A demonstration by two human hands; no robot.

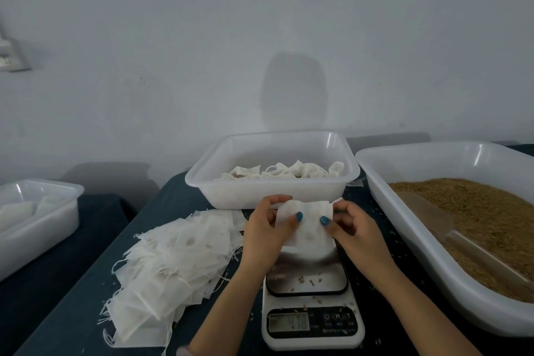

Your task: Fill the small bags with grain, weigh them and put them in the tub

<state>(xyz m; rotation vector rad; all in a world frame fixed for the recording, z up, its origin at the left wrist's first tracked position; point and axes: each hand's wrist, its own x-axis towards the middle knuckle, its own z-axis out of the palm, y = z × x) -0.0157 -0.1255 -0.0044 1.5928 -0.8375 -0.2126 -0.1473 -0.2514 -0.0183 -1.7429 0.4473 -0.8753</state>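
A small white bag (309,230) hangs above the kitchen scale (310,312). My left hand (264,235) pinches its left edge and my right hand (354,233) pinches its right edge, thumbs on the front. The scale's steel plate carries a few loose grains, and its display is lit. Behind the bag stands a white tub (208,182) with several filled bags inside. A large white tub (404,222) on the right holds brown grain (485,211) and a scoop (433,218) lying in it.
A spread heap of empty white bags (170,263) lies on the dark tabletop left of the scale. Another white tub (43,220) sits at the far left on a lower surface. Stray grains dot the cloth. A wall rises right behind the tubs.
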